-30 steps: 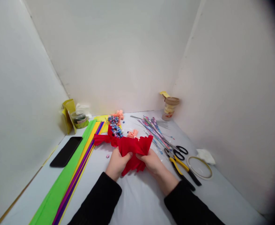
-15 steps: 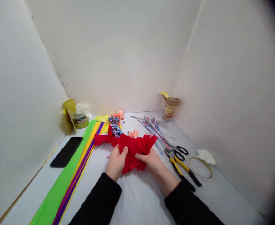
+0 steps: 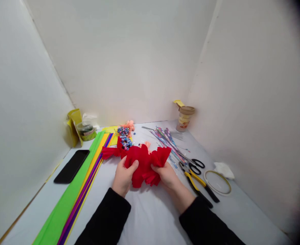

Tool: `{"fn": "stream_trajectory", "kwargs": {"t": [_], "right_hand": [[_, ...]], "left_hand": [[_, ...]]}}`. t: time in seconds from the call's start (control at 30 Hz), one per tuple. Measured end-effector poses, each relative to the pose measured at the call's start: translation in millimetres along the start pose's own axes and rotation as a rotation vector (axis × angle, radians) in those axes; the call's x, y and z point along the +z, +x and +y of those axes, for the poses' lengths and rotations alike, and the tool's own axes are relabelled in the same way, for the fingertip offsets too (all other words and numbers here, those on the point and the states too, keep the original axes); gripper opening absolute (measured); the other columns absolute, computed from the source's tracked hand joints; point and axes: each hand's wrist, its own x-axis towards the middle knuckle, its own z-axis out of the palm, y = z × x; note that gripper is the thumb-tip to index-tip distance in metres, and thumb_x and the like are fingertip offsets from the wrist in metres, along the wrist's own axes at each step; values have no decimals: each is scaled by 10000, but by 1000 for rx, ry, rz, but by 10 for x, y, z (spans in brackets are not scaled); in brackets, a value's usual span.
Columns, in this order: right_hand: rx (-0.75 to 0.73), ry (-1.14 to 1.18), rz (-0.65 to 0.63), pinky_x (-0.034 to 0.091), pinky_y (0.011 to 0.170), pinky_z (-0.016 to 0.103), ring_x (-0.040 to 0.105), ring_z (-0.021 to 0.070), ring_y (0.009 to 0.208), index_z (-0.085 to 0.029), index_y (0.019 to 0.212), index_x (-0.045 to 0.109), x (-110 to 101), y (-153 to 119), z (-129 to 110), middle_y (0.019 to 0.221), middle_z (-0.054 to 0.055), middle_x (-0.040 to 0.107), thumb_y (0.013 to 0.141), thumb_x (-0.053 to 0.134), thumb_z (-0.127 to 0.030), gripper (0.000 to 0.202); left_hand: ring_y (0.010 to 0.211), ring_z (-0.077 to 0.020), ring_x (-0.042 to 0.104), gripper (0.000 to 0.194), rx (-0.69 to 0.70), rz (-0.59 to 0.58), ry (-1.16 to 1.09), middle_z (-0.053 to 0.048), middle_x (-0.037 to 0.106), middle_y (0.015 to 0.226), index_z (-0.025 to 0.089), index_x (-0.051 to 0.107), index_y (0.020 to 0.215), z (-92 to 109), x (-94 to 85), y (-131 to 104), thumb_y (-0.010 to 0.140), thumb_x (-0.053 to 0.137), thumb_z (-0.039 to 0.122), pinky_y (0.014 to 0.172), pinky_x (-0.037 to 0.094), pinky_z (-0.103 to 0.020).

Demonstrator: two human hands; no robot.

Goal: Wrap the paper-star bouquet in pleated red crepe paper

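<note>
A piece of red crepe paper (image 3: 141, 163) spans the space between my two hands, ruffled along its edges. My left hand (image 3: 124, 173) pinches its left side, thumb on top. On the right, my right hand (image 3: 166, 174) grips the gathered part with the thumb over it; those fingers are mostly hidden beneath the paper. Another red crepe piece (image 3: 110, 152) lies just beyond my left hand. Behind the paper sit a cluster of small blue and pink folded stars (image 3: 126, 142) and a peach paper tuft (image 3: 147, 145).
Pliers (image 3: 199, 183), scissors (image 3: 196, 166) and a tape roll (image 3: 217, 182) lie to the right. Patterned strips (image 3: 169, 139) lie behind them, near a lidded cup (image 3: 185, 119). Coloured paper strips (image 3: 70, 200), a black phone (image 3: 72, 166) and a clear tub (image 3: 86, 131) are on the left.
The red paper's left part has gone from flat to curved and bunched, its lower edge now rounded. My left hand has shifted slightly left; both hands keep their hold.
</note>
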Motion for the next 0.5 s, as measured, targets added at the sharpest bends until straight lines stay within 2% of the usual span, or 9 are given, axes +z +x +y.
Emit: {"fn": "stream_trajectory", "kwargs": {"t": [0.13,0.27,0.4,0.5], "right_hand": [[18,16,58,506,819,425,671,260,800,-179,843,695,-16,23,20,862,61,734,490,856,-295,405],[-5,0,20,492,869,439,670,267,851,-189,884,692,-12,26,17,912,63,731,539,836,-317,394],[-32,-49,-77,486,895,453,663,283,922,-201,961,679,2,-2,-22,997,70,721,575,823,-318,428],[-44,-74,-109,483,900,446,660,289,944,-202,985,673,11,-24,-53,1006,69,722,536,845,-287,489]], "left_hand": [[897,-243,662,505,73,89,22,-88,723,928,128,669,938,-26,-40,58,531,817,388,882,490,-389],[917,-247,662,519,45,81,32,-92,711,971,145,631,992,-77,-50,87,598,767,455,873,497,-391],[1049,-249,627,553,68,-12,79,-131,662,1147,160,568,1122,-66,-55,62,705,683,505,921,479,-373],[1064,-270,621,643,63,-203,161,-160,660,1152,130,538,1178,2,-50,16,662,747,452,922,481,-373]]}}
